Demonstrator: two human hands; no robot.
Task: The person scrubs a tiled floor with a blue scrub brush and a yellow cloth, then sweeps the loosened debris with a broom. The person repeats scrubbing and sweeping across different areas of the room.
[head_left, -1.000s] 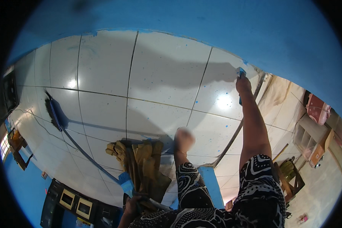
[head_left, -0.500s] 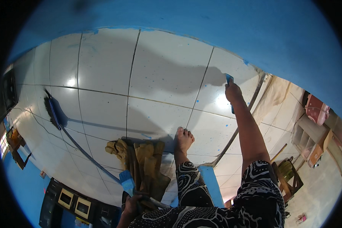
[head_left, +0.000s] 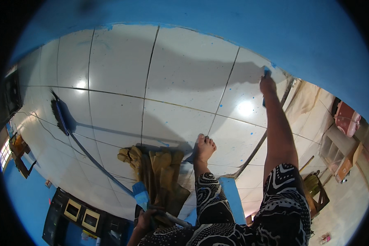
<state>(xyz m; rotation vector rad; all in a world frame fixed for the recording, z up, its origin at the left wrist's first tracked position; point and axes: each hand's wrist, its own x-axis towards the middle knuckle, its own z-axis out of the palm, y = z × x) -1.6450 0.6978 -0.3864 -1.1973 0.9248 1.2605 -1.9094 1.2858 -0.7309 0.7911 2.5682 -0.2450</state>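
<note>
Stretched out to the far right, my right hand [head_left: 268,85] is closed round a slim blue-tipped hand tool [head_left: 266,71] that resembles a scraper; its exact kind is unclear. The tip is close to the foot of the blue wall [head_left: 217,16], beside a blue paint smear. At the lower left, my left hand [head_left: 145,219] is closed round a paintbrush [head_left: 140,193] with blue bristles pointing up. The handle of a broom [head_left: 98,164] runs through or just beside this hand. A crumpled brown cloth [head_left: 164,176] hangs next to it, and some fingers are hidden.
White floor tiles [head_left: 184,88] carry blue paint spots. My bare foot [head_left: 204,149] stands on them. A dark threshold strip [head_left: 252,158] crosses at the right, with a wooden stool [head_left: 317,192] and red-pink item [head_left: 346,119] beyond. A dark cabinet [head_left: 80,217] stands lower left; a cable [head_left: 57,139] trails nearby.
My right hand has moved right and farther out with the blue-tipped tool, toward the wall's foot. My left hand keeps its hold on the paintbrush. The whole view has shifted slightly.
</note>
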